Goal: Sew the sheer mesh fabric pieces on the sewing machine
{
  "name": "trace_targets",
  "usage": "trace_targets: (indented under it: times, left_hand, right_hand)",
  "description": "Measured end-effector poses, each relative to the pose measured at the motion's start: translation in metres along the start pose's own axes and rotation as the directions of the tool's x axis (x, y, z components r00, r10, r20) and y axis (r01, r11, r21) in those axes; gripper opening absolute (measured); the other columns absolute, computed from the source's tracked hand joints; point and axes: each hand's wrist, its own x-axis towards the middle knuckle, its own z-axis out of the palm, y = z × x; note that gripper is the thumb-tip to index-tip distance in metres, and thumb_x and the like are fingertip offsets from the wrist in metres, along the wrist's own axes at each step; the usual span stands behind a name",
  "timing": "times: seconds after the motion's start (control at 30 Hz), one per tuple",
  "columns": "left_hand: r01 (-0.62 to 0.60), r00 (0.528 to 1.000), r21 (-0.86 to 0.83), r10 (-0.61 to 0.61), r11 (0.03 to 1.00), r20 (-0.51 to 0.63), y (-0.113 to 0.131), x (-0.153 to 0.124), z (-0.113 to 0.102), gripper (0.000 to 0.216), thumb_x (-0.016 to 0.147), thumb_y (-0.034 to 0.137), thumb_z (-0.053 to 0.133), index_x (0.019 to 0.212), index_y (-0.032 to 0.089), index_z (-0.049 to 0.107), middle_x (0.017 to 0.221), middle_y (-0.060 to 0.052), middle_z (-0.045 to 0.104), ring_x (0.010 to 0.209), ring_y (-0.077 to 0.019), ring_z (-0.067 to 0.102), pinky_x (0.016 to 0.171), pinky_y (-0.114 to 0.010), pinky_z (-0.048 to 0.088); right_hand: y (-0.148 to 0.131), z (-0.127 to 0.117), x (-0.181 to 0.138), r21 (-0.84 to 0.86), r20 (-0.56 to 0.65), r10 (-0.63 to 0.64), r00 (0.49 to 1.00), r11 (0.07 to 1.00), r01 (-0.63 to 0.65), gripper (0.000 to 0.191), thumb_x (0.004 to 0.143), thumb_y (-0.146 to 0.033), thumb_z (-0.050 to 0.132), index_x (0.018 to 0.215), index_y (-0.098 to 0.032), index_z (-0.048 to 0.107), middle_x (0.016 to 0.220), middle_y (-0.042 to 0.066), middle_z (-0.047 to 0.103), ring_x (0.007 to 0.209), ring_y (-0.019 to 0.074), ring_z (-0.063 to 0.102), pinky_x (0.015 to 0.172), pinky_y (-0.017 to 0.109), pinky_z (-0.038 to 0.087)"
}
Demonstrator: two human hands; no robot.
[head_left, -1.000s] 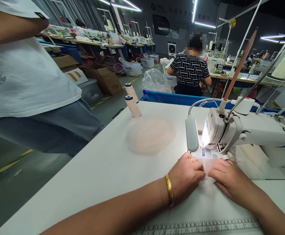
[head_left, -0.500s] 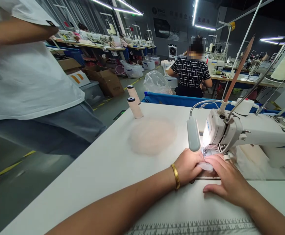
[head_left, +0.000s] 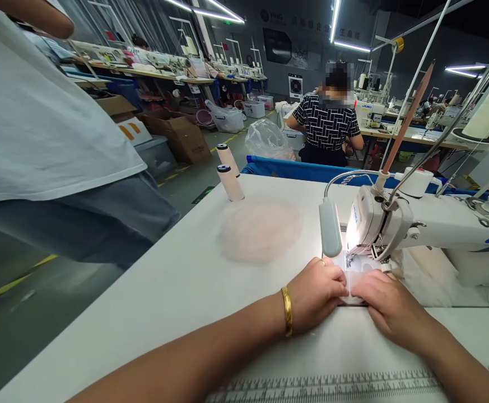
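Note:
Under the lit needle of a white sewing machine [head_left: 412, 218] lies a small piece of pale, thin fabric [head_left: 355, 278]. My left hand [head_left: 317, 294], with a gold bangle at the wrist, pinches the left side of this fabric, its fingers closed. On the other side my right hand [head_left: 391, 305] has its thumb and fingers drawn together on the fabric's right edge. Both hands rest low, just in front of the presser foot [head_left: 350, 258]. A grey lamp [head_left: 330, 228] on a bent metal neck hangs left of the machine head.
A sheer beige fabric pile [head_left: 261, 232] lies left on the white table [head_left: 177, 291], with two thread cones [head_left: 231, 183] behind it. Printed ruler markings [head_left: 332, 386] run along the near edge. A person in a white shirt [head_left: 46, 123] stands at left; another person [head_left: 330, 126] sits ahead.
My hands have parted slightly and come a little nearer to me, so more of the pale fabric shows between them. My right thumb has closed in toward the fingers. The standing person's arm has risen.

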Motion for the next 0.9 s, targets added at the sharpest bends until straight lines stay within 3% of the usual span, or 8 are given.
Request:
trace_targets:
  times: [0.1, 0.23, 0.57, 0.77, 0.9]
  left_hand:
    - [-0.046, 0.999, 0.109, 0.046, 0.993, 0.000, 0.007, -0.006, 0.000, 0.010, 0.092, 0.016, 0.069, 0.088, 0.023, 0.075, 0.095, -0.001, 0.074, 0.088, -0.0193, 0.063, 0.083, -0.037, 0.042]
    - [-0.077, 0.997, 0.142, 0.077, 0.987, 0.003, 0.009, -0.006, -0.001, 0.011, 0.091, 0.014, 0.067, 0.088, 0.022, 0.074, 0.094, -0.001, 0.074, 0.083, -0.0187, 0.062, 0.081, -0.037, 0.041]
    - [-0.071, 0.994, 0.182, 0.084, 0.981, -0.065, -0.006, 0.001, 0.005, 0.017, 0.094, 0.012, 0.061, 0.089, 0.021, 0.074, 0.097, -0.005, 0.076, 0.084, -0.0197, 0.065, 0.076, -0.035, 0.045]
    - [-0.159, 0.985, 0.164, 0.169, 0.973, -0.046, -0.008, 0.000, 0.005, 0.017, 0.094, 0.010, 0.056, 0.090, 0.019, 0.071, 0.098, -0.006, 0.077, 0.098, -0.0217, 0.068, 0.089, -0.038, 0.047]
    - [-0.188, 0.980, 0.178, 0.198, 0.966, -0.037, -0.009, 0.000, 0.004, 0.018, 0.091, 0.007, 0.056, 0.089, 0.018, 0.070, 0.096, -0.005, 0.078, 0.089, -0.0209, 0.068, 0.086, -0.038, 0.047]
  right_hand:
    - [-0.003, -0.003, -0.003, -0.037, 0.047, -0.006, 0.999, 0.999, 0.007, 0.038, 0.092, -0.002, 0.045, 0.115, -0.026, 0.063, 0.100, 0.004, 0.069, 0.096, 0.0241, 0.060, 0.085, 0.038, 0.043]
    - [-0.006, -0.004, -0.003, -0.050, 0.057, 0.022, 0.998, 0.999, -0.019, 0.041, 0.088, 0.000, 0.046, 0.114, -0.026, 0.064, 0.099, 0.004, 0.069, 0.096, 0.0244, 0.060, 0.087, 0.039, 0.042]
    - [0.002, 0.006, 0.002, -0.146, -0.061, 0.055, 0.997, 0.987, -0.064, 0.037, 0.082, 0.000, 0.048, 0.105, -0.022, 0.066, 0.104, 0.007, 0.070, 0.094, 0.0262, 0.059, 0.080, 0.037, 0.040]
    - [0.002, 0.008, 0.002, -0.188, -0.098, 0.023, 0.995, 0.981, -0.041, 0.038, 0.083, 0.001, 0.046, 0.108, -0.021, 0.066, 0.110, 0.009, 0.072, 0.097, 0.0269, 0.061, 0.078, 0.038, 0.040]
    - [0.001, 0.008, 0.003, -0.200, -0.114, 0.000, 0.993, 0.979, -0.023, 0.036, 0.086, 0.000, 0.046, 0.107, -0.021, 0.067, 0.112, 0.009, 0.072, 0.099, 0.0277, 0.062, 0.079, 0.038, 0.042]
